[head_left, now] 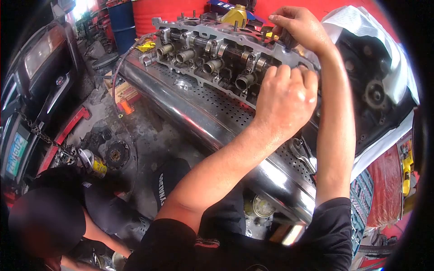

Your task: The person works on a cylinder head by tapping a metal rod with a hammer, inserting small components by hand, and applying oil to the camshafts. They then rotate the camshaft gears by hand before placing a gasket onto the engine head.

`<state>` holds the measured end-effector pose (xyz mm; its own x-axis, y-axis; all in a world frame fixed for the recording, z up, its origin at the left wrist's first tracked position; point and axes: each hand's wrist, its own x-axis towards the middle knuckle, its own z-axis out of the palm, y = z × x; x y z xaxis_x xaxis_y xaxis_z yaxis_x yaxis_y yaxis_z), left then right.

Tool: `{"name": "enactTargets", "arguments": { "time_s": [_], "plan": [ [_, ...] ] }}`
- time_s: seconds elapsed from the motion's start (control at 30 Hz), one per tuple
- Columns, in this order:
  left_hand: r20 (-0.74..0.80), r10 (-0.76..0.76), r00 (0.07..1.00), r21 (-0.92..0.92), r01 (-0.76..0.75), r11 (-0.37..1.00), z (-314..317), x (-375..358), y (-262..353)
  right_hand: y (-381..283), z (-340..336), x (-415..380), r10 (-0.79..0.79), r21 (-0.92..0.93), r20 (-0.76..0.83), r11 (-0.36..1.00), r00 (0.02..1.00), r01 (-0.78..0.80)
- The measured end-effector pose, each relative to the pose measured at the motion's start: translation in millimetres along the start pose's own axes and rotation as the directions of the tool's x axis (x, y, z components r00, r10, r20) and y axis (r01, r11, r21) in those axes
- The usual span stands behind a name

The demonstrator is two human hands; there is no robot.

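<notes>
A metal cylinder head (203, 74) with camshaft parts and round tubes along its near side lies on a perforated metal bench (217, 101). My left hand (287, 97) is closed in a fist at the right end of the cylinder head; what it grips, if anything, is hidden. Just beyond it, my right hand (300, 29) bends over the far right end, fingers curled around a dark part I cannot make out. Below my wrists, a ratchet-like tool (302, 151) rests on the bench.
A dark engine part (375, 92) partly under white sheeting stands at the right. A socket set (361, 198) is below it. A co-worker (47, 221) crouches at the lower left. A black car (40, 72) stands left; a yellow bottle (233, 16) is behind the cylinder head.
</notes>
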<state>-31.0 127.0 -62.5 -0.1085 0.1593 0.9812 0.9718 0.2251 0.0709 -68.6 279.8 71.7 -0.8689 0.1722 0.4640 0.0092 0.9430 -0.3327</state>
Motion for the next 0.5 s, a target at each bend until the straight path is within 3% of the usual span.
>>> {"name": "enactTargets", "arguments": {
  "time_s": [0.37,0.5],
  "plan": [
    [-0.152,0.031,0.988,-0.083,-0.044,0.996,14,-43,-5,-5,2,-4,-0.004,-0.002,-0.019,1.0,1.0,0.004],
    [-0.232,-0.015,0.973,-0.213,-0.036,0.976,22,-64,-9,-43,-2,-23,0.124,0.03,-0.092,0.992,0.988,-0.122]
  ]
}}
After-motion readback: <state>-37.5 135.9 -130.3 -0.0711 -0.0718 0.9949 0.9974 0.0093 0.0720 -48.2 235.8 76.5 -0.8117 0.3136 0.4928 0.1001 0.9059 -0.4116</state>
